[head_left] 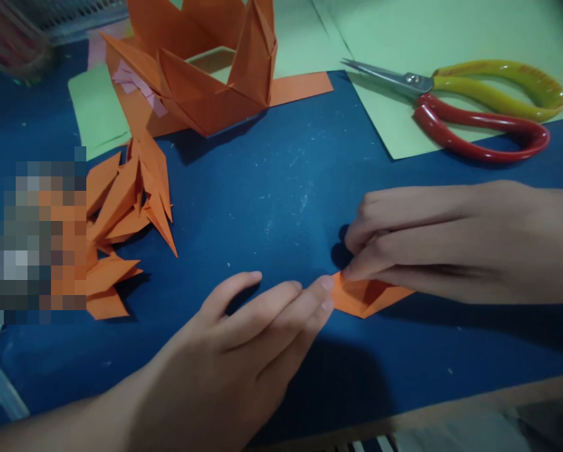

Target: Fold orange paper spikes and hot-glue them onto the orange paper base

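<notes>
A small folded piece of orange paper (362, 304) lies on the blue tabletop, partly covered by my fingers. My right hand (444, 245) is curled over it from the right, thumb and fingers pinching its upper edge. From the left, my left hand (250, 342) reaches in with its fingers stretched out, their tips touching the paper's left corner. The left thumb stands apart and nothing is gripped in that hand. Much of the paper's right part is hidden beneath the right hand.
Several folded orange paper pieces (135, 188) are heaped at the left. Behind stands an orange paper ring with pointed sides (215, 88). Scissors with red and yellow handles (486, 116) rest across green sheets (427, 28). The table's front edge (498, 398) runs along the bottom.
</notes>
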A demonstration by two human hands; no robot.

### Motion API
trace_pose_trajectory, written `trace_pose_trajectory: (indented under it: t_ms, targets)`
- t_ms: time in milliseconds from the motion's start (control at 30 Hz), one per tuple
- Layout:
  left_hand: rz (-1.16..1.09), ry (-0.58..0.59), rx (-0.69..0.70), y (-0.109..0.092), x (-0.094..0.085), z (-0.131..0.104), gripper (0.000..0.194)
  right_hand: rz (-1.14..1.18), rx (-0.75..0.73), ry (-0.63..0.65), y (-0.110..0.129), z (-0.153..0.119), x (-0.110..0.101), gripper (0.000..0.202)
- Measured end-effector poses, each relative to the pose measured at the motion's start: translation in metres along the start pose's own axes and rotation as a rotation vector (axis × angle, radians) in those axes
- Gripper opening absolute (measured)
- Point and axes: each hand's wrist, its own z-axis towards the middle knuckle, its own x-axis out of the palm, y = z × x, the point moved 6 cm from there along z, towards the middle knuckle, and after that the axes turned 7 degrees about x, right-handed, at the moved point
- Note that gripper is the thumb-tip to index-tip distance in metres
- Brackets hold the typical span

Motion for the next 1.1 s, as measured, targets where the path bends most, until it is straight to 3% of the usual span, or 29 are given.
trace_pose_trajectory:
  t_ms: [267,467,767,867,1100]
  targets:
    - [0.012,-0.032,-0.029,0.003,-0.004,-0.001,0.047,0.129,0.179,0.028,-0.012,-0.001,-0.001,0.017]
    - [0.001,-0.018,-0.023,0.003,-0.003,-0.001,0.047,0.101,0.229,0.067,-0.017,-0.006,-0.006,0.019]
    - [0.153,-0.032,0.021,-0.006,-0.014,-0.002,0.046,0.06,0.138,0.094,-0.011,-0.003,-0.005,0.018]
    - [0.097,-0.05,0.01,-0.006,-0.013,-0.004,0.045,0.017,0.063,0.067,-0.004,-0.002,-0.002,0.016]
    - [-0.006,-0.151,-0.033,0.0,-0.015,-0.007,0.038,-0.089,-0.036,-0.018,0.008,-0.003,0.004,0.031]
